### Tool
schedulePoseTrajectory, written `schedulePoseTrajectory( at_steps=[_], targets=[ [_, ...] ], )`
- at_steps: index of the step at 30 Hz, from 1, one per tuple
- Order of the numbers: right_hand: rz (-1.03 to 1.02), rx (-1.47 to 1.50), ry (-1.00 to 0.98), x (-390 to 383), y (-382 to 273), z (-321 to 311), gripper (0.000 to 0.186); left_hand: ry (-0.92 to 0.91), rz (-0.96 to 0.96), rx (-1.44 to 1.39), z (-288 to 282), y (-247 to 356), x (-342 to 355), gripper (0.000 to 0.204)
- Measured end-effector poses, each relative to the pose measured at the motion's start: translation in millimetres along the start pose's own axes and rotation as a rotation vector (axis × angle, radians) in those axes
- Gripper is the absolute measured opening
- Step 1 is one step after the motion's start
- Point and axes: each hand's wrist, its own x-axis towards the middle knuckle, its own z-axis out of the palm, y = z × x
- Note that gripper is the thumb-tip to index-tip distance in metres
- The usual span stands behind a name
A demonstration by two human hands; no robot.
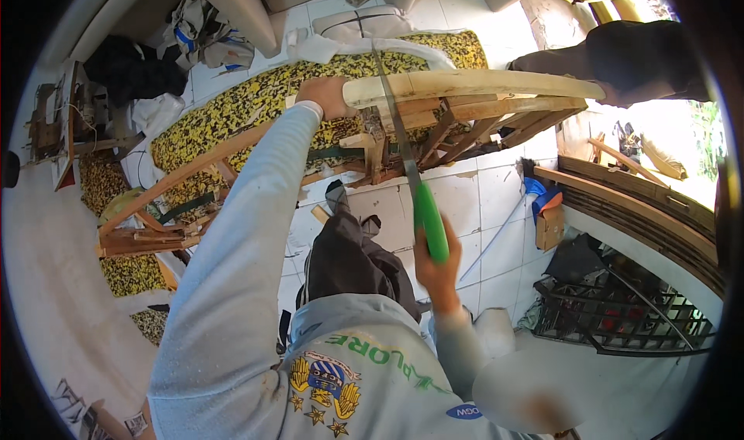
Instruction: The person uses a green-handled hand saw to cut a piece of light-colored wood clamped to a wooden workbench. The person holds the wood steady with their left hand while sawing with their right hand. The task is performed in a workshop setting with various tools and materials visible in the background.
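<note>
My left hand (325, 97) grips the left part of a long pale wooden board (480, 85), which lies across a wooden frame (186, 169) with short braces. My right hand (438, 262) holds the green handle of a hand saw (428, 223). The long blade runs away from me across the board, just right of my left hand, and its far tip reaches past the board. At the board's right end another person's hand (608, 93) holds it, with a dark-sleeved arm (635, 56) reaching in from the right. Under the frame are yellow-and-black speckled foam pieces (232, 107).
White tiled floor (496, 262) lies below, with a blue long-handled tool (535, 188). Stacked planks (635, 207) line the right side above a black metal grille (612, 304). Dark cloth (128, 80), crumpled sheets (201, 33) and wood scraps (58, 122) are at the upper left.
</note>
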Motion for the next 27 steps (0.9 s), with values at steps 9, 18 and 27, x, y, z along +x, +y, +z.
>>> schedulePoseTrajectory(
  at_steps=[9, 18, 27],
  targets=[
    [-0.198, -0.013, 0.076, 114.3, 47.9, 68.3, 0.039, -0.035, -0.039, 0.011, -0.5, 13.4, -8.1, 0.073],
    [-0.023, -0.038, 0.016, 23.9, 37.3, 21.3, 0.045, -0.057, -0.018, 0.006, -9.9, 2.9, -9.3, 0.08],
    [-0.235, 0.028, 0.092, 179.1, 63.1, 80.0, 0.024, -0.008, 0.027, 0.041, 1.8, 16.0, 8.3, 0.073]
  ],
)
